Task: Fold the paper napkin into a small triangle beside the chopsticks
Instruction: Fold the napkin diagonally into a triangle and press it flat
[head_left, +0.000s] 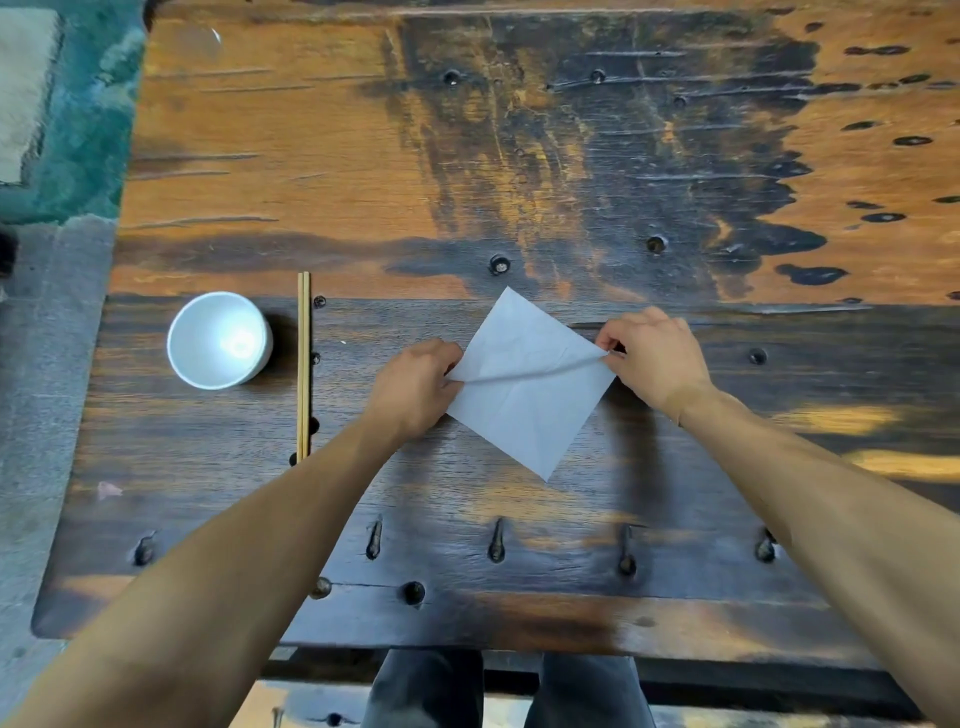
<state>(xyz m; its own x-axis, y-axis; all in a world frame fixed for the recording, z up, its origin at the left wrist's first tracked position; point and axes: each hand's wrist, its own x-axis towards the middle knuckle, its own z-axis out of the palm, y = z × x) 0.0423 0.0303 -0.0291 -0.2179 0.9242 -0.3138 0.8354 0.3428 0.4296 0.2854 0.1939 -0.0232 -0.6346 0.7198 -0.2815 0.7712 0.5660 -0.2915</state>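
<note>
1. The left hand (415, 384) has its fingers curled closed, thumb and fingertips pinching the left corner of the white square paper napkin (524, 410).
2. The right hand (652, 358) is likewise closed in a pinch, thumb against forefinger, gripping the napkin's right corner, which is lifted slightly off the wood.
3. Between the two pinched corners a raised crease runs across the napkin, so the sheet is held taut along that diagonal.
4. The napkin sits turned like a diamond: one corner points toward the far edge of the table, the opposite one toward the near edge; its lower half lies flat on the surface, and fainter fold lines cross it.
5. It lies on the dark near part of the worn, stained wooden table (363, 156), roughly midway between the left and right edges.
6. Both bare forearms reach in from the near edge, the left one passing just beside the near end of the chopsticks.
7. The pair of thin light-wood chopsticks (303, 364) lies side by side, pointing from the near edge toward the far edge, to the left of the left hand and apart from the napkin.
8. A round white bowl (218, 340) stands upright just left of the chopsticks, near the table's left edge.
</note>
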